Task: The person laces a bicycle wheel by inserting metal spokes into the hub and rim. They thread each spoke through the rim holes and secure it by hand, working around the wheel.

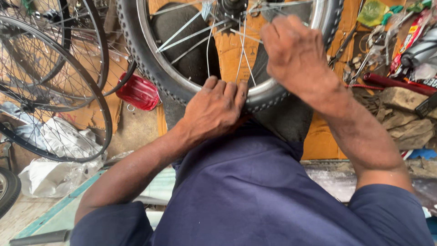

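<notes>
The person wears a dark blue shirt (255,200) with short sleeves; both forearms are bare, no gloves or watch.

One view only, head-worn, looking steeply down the person's chest at both hands, close in. Left hand (214,109) and right hand (293,54) sit mid-frame on the bicycle wheel (182,84), which runs off the top edge. Floor clutter fills both sides. No second view to compare.
</notes>
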